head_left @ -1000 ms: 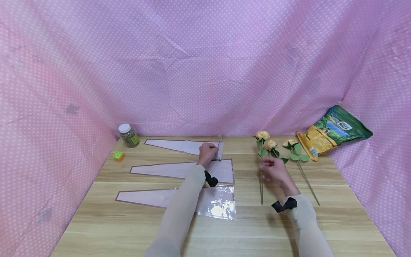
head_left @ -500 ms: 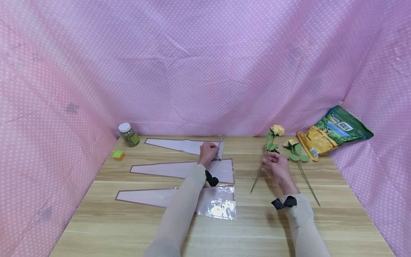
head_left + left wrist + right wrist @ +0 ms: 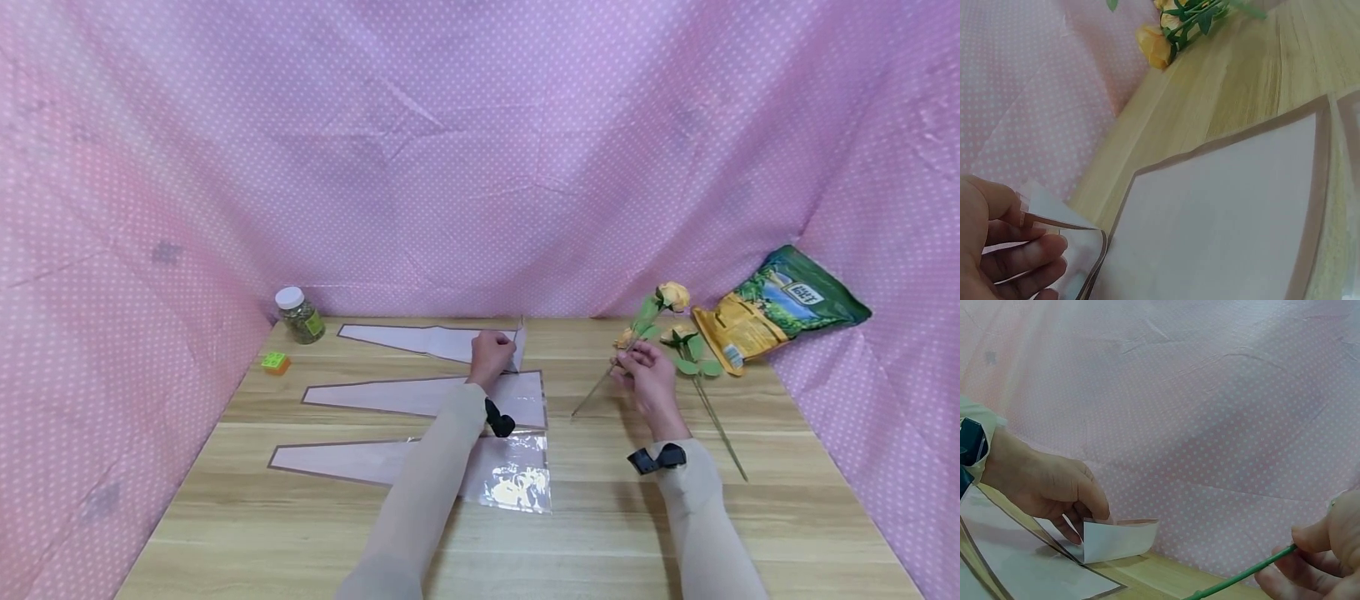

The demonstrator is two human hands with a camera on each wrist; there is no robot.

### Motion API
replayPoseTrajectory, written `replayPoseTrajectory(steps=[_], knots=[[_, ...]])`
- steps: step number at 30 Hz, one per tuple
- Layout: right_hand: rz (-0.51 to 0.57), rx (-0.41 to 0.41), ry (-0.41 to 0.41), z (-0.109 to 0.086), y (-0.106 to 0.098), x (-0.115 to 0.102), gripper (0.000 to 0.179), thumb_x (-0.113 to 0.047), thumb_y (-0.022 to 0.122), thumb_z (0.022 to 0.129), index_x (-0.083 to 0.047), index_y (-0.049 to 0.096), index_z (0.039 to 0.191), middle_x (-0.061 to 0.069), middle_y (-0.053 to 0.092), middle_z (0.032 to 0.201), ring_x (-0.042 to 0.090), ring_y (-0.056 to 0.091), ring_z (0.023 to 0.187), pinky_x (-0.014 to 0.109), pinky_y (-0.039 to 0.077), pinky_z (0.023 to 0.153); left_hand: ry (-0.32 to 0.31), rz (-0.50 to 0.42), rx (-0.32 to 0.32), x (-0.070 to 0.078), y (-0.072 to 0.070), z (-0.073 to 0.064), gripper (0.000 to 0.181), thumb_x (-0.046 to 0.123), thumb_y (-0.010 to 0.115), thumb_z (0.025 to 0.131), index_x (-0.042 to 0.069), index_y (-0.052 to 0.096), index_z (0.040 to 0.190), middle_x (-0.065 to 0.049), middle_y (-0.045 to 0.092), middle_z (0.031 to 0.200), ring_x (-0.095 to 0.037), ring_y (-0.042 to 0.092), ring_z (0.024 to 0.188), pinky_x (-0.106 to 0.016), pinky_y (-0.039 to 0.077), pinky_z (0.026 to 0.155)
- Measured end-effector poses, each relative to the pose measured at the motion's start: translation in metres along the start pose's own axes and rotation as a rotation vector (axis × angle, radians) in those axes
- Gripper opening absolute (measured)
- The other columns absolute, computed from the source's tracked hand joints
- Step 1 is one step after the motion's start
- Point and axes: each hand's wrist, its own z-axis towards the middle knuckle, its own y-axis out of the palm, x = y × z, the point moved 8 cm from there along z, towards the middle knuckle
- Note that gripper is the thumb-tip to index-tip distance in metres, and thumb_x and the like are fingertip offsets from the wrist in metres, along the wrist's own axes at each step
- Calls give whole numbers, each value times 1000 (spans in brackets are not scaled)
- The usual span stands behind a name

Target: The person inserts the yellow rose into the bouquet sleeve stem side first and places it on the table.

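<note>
Head view looks down on a light wood-grain counter [image 3: 600,533] boxed in on three sides by pink fabric with small white dots [image 3: 480,167], wrinkled and draped right down to the counter edge.

Left hand [image 3: 491,357] is at the far pale tapered wrapping sleeve with a brown border [image 3: 420,340], pinching its wide-end corner and lifting it off the wood. The left wrist view shows the fingers [image 3: 1022,256] curled round that raised corner, the rest of the sleeve lying flat. Two more sleeves of the same kind lie nearer the person, the middle sleeve [image 3: 390,396] and the nearest sleeve with a shiny clear wide end [image 3: 510,479].

Right hand [image 3: 647,377] holds a yellow artificial rose on a long green stem [image 3: 672,295] up off the counter, tilted, bloom towards the back corner and stem end pointing down-left. In the right wrist view the thumb and fingertips [image 3: 1316,540] pinch the stem, so that grip is closed on it.

Two more yellow roses [image 3: 693,354] lie on the counter just beside that hand. A green and yellow snack bag [image 3: 780,308] leans in the right corner. On the far left are a small glass jar with a white lid [image 3: 298,315] and a little green and orange block [image 3: 276,362].
</note>
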Motion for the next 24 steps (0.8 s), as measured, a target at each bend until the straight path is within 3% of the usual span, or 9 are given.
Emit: replayPoseTrajectory(steps=[8,14,24], knots=[[99,80,-9,6,-1,-2,23,5,57,95,-4,48,115,-6,59,80,7,71,77,23,60,67,48,41,20,10,2,-2,17,11,63,90,1,77,88,-13,74,86,-15,58,68,-23,44,58],[174,127,-96,12,-1,-3,18,10,57,93,-5,52,103,-2,61,75,10,73,72,29,61,66,51,77,37,11,4,-5,19,13,63,90,2,77,84,-12,74,80,-15,56,63,-23,42,55],[239,161,-152,19,7,-1,20,10,58,93,-8,53,98,-1,61,77,10,71,72,28,61,66,20,119,59,10,10,-6,21,15,63,91,4,77,80,-9,72,73,-15,56,57,-24,40,50]])
